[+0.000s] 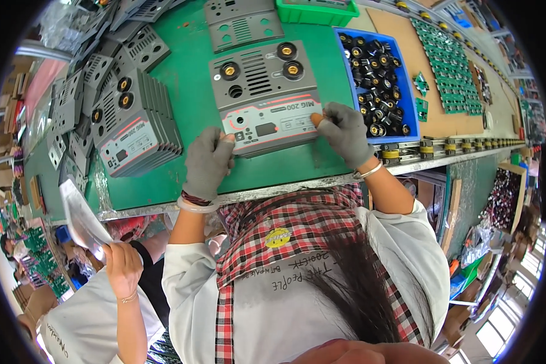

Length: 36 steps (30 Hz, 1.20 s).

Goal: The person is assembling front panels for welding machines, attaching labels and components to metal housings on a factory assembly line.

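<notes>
On the green workbench (191, 67) directly ahead, a grey metal front panel (264, 91) lies with vent slots and three black sockets with brass centres. A light-grey label (288, 124) with a red line covers its near, bent face. My left hand (207, 162), in a grey glove with bare fingertips, is closed at that face's left end. At the opposite end my right hand (347, 134), gloved the same way, has its fingers curled and a bare fingertip against the label's edge. What lies beneath the curled fingers is hidden.
Left stands a stack of labelled panels (141, 124), beside a heap of bare panels (70, 100). More panels (242, 30) lie beyond. A blue bin (413, 115) of black sockets stands right, near a green tray (312, 16) and circuit boards (446, 67). A co-worker's hand (123, 267) holds a white sheet lower left.
</notes>
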Available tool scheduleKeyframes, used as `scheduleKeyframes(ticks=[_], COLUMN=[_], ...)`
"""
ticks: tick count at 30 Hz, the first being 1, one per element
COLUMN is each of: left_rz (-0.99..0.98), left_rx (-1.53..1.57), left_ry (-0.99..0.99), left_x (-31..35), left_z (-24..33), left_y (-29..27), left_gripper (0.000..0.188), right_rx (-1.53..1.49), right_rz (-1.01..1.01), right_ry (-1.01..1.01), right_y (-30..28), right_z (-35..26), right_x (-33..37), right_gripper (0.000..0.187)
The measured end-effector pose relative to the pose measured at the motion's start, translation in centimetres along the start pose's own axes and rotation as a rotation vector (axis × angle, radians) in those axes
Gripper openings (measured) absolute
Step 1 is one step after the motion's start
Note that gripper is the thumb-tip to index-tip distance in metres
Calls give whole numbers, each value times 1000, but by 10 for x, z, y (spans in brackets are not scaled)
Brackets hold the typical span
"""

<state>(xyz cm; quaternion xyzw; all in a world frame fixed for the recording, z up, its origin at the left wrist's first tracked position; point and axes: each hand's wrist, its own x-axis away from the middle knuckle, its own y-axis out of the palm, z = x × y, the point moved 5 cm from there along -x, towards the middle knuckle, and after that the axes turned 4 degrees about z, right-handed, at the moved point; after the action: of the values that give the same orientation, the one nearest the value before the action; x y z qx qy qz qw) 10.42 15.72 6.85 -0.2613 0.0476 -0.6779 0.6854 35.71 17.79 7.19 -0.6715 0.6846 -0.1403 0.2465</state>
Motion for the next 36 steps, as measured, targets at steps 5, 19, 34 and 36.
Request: scheduleKeyframes(ticks=[5,19,34,36], left_rz=[33,15,189,338], left_rx=[13,21,-900,-592], left_ry=[-79,-50,195,407], left_x=[2,1,6,10], left_z=[3,3,13,9], left_y=[-1,3,-5,-6], left_gripper=[21,23,30,34], right_rx=[60,439,123,87], right_rz=[-72,-179,-74,-94], right_ry=[7,-115,79,40], right_y=[-3,-7,-35,-26], right_z=[-8,-13,6,0], right_x=[-4,-11,-19,-20], right_gripper=[27,36,22,24])
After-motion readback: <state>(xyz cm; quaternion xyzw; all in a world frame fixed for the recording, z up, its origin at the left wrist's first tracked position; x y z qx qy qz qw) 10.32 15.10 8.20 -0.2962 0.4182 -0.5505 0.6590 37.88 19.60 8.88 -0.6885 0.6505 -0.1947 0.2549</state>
